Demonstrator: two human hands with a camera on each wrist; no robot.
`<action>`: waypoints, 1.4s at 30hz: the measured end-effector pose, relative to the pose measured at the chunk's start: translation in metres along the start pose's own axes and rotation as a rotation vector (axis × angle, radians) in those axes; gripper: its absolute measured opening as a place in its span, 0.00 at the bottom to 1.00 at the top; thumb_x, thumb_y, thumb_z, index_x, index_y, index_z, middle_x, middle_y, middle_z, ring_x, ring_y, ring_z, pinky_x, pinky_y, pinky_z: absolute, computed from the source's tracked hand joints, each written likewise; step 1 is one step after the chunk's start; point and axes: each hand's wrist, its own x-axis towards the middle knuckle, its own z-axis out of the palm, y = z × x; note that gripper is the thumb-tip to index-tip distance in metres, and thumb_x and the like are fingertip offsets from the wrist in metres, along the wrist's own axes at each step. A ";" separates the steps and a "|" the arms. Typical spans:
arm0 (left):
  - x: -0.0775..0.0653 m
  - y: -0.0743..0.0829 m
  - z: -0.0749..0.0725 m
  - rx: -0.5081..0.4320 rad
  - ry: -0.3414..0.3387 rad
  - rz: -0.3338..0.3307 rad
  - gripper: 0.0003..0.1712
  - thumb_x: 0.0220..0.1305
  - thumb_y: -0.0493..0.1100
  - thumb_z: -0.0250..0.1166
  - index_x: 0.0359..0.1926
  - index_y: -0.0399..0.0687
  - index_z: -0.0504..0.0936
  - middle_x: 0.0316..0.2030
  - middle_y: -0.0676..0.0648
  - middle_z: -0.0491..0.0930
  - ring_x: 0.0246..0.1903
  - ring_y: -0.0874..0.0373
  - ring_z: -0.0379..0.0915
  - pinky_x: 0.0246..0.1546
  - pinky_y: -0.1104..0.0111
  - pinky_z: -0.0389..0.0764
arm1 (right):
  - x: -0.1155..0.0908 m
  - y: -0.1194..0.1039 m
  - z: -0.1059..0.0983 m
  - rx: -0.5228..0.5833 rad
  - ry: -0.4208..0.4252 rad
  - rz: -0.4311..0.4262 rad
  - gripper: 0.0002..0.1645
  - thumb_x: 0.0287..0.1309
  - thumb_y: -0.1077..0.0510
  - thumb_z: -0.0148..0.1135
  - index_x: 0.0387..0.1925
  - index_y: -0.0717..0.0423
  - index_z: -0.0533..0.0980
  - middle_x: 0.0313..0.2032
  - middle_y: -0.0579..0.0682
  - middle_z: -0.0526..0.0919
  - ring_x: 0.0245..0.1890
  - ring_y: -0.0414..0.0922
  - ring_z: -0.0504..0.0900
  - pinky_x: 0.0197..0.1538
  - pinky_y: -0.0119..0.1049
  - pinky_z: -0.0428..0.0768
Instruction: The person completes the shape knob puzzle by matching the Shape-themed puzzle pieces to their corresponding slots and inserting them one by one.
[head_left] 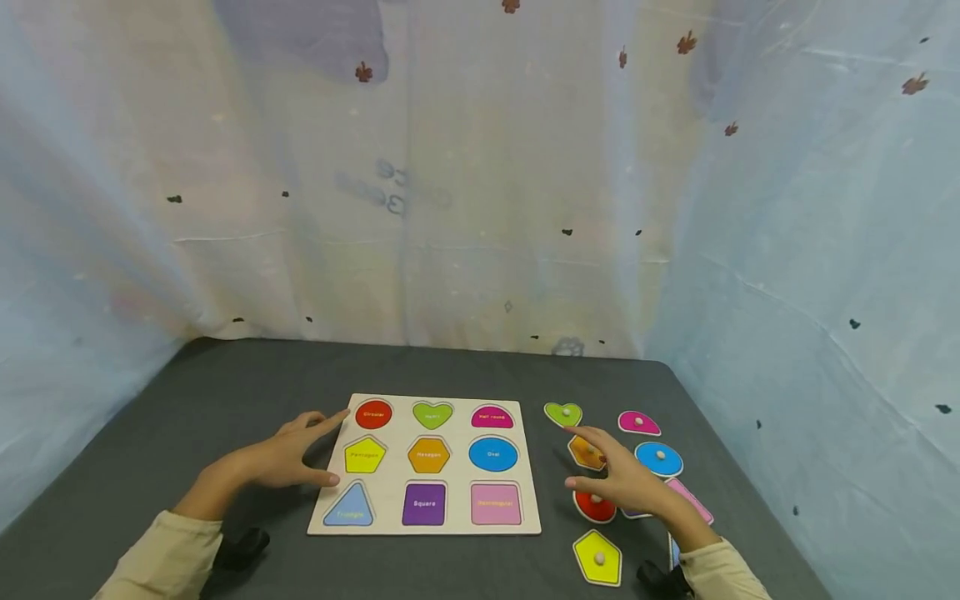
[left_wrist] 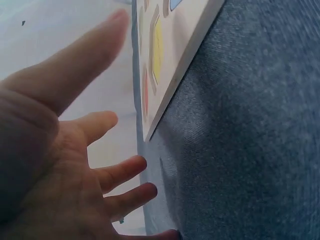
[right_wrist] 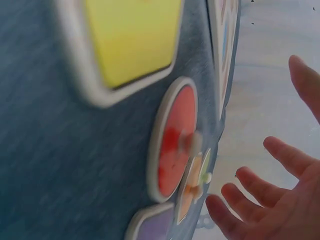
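Note:
A pale wooden shape-puzzle board lies on the grey cloth, its coloured shapes printed with their names. Beside its left edge is my left hand, fingers spread and holding nothing; in the head view the fingertips are at the rim, but I cannot tell whether they touch. My right hand hovers over the knobbed pieces, fingers apart, also with nothing held. Nearest it are the orange hexagon piece and the red circle piece. The green heart piece lies beyond; the yellow pentagon piece is closer to me.
Further right lie the magenta half-round piece, blue oval piece and pink rectangle piece. My right hand and arm partly hide a purple piece and a light-blue piece. A patterned curtain hangs behind the table.

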 end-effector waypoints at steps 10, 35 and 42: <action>-0.002 -0.001 -0.003 0.018 -0.059 -0.027 0.62 0.42 0.60 0.77 0.74 0.51 0.54 0.62 0.31 0.58 0.58 0.33 0.57 0.52 0.32 0.61 | -0.020 0.015 -0.007 0.054 -0.034 -0.023 0.41 0.54 0.52 0.69 0.67 0.55 0.64 0.62 0.59 0.67 0.56 0.60 0.69 0.53 0.52 0.76; -0.001 -0.007 -0.004 0.118 -0.020 -0.044 0.57 0.39 0.60 0.77 0.71 0.55 0.63 0.59 0.38 0.63 0.54 0.39 0.61 0.49 0.29 0.58 | -0.020 0.032 -0.004 0.179 -0.116 -0.057 0.13 0.53 0.65 0.68 0.41 0.67 0.81 0.27 0.56 0.76 0.19 0.37 0.68 0.22 0.26 0.71; -0.001 -0.008 -0.003 0.116 -0.020 -0.064 0.58 0.38 0.60 0.78 0.71 0.54 0.63 0.59 0.38 0.63 0.55 0.39 0.60 0.50 0.27 0.55 | -0.019 0.034 0.001 0.185 -0.097 -0.033 0.08 0.54 0.64 0.68 0.35 0.65 0.81 0.24 0.53 0.75 0.18 0.34 0.69 0.21 0.26 0.71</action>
